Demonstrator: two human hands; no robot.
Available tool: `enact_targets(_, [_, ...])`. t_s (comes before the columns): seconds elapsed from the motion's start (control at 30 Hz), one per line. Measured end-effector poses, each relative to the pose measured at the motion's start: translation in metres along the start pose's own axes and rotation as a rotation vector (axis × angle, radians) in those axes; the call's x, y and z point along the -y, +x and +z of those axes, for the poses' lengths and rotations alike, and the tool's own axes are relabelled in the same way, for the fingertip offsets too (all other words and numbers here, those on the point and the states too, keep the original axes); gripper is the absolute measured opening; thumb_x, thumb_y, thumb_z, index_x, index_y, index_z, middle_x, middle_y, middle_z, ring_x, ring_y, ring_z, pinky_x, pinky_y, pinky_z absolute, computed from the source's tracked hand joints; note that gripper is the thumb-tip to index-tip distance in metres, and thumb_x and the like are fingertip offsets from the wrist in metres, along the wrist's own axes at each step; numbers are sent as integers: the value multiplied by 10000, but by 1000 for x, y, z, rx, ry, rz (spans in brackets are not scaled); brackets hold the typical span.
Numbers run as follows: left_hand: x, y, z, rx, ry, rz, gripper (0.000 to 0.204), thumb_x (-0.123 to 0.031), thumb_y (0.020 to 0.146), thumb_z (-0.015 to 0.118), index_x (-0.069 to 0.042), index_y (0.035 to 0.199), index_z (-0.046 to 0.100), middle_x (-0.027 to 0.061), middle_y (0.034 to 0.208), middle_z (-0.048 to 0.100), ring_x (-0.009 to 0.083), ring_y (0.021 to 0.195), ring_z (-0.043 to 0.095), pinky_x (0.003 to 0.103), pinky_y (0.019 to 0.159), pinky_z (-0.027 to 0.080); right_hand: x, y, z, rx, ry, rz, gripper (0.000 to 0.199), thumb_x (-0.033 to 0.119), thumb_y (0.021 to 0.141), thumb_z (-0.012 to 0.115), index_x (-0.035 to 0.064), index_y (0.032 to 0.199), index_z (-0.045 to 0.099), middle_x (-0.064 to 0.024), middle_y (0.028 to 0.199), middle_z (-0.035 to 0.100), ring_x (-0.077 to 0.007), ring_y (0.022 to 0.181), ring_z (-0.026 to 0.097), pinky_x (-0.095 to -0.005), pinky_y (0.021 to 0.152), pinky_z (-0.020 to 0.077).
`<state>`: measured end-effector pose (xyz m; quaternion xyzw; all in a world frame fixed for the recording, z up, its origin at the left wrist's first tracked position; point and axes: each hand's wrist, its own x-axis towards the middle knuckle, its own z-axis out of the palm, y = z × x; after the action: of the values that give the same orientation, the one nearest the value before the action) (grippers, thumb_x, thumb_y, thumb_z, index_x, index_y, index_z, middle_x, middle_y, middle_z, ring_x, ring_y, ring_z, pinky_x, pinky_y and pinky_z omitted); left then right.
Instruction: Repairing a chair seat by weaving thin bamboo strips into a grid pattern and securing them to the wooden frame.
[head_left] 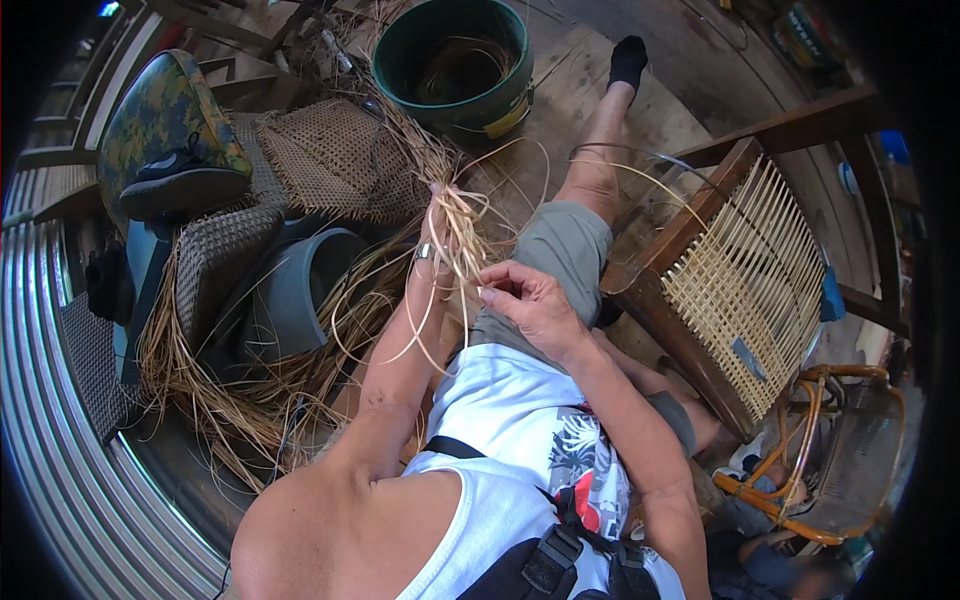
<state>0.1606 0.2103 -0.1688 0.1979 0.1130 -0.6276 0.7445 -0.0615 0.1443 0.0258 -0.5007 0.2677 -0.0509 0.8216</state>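
Note:
My left hand (438, 218) is closed round a loose bundle of pale cane strips (466, 232), with a watch at the wrist. Some strips curl down in loops beside my left forearm. Long brown strands (418, 150) trail from the same bundle toward the green bucket. My right hand (543, 306) is at the lower ends of the bundle, above my lap. Its thumb and forefinger pinch a thin strip there, the other fingers being curled. To the right, a wooden frame (640, 290) holds a partly woven cane panel (735, 285).
The green bucket (384, 62) with strands inside stands at the far side. On the left are a blue-grey bucket (290, 305), a heap of dry strands (200, 400), woven mesh (330, 155) and a dark shoe (185, 188). A rattan chair (830, 480) and another person (775, 565) are lower right.

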Motion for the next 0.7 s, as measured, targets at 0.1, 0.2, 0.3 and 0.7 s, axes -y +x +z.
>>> enact_targets(0.1, [2, 0, 2, -1, 8, -7, 581, -618, 962, 449, -76, 897, 646, 146, 804, 707, 300, 682, 697, 438, 627, 598, -5, 1, -4, 22, 76, 21, 200, 92, 931, 647, 28, 1120, 642, 22, 890, 635, -31, 792, 541, -191, 728, 459])
enact_targets(0.2, [0, -1, 3, -3, 20, -5, 578, -613, 964, 450, -73, 901, 648, 148, 813, 709, 302, 693, 699, 441, 637, 600, 4, 0, -4, -5, 113, 17, 218, 67, 962, 612, 6, 1171, 596, -13, 923, 642, -56, 820, 593, -196, 747, 489])
enact_targets(0.3, [-6, -1, 5, -2, 37, 3, 576, -608, 966, 451, -71, 905, 650, 149, 822, 711, 304, 704, 702, 444, 648, 601, 19, -1, -1, -85, 35, 132, 194, 93, 980, 592, 0, 1150, 594, -20, 894, 644, -46, 712, 572, -187, 657, 479])
enact_targets(0.7, [4, -28, 49, -50, 54, -2, 526, -531, 990, 469, -45, 977, 669, 161, 919, 722, 324, 824, 717, 487, 772, 602, 9, 1, -22, -66, 96, -7, 123, 175, 1009, 570, 67, 985, 624, 80, 720, 518, -14, 588, 443, -176, 502, 341])
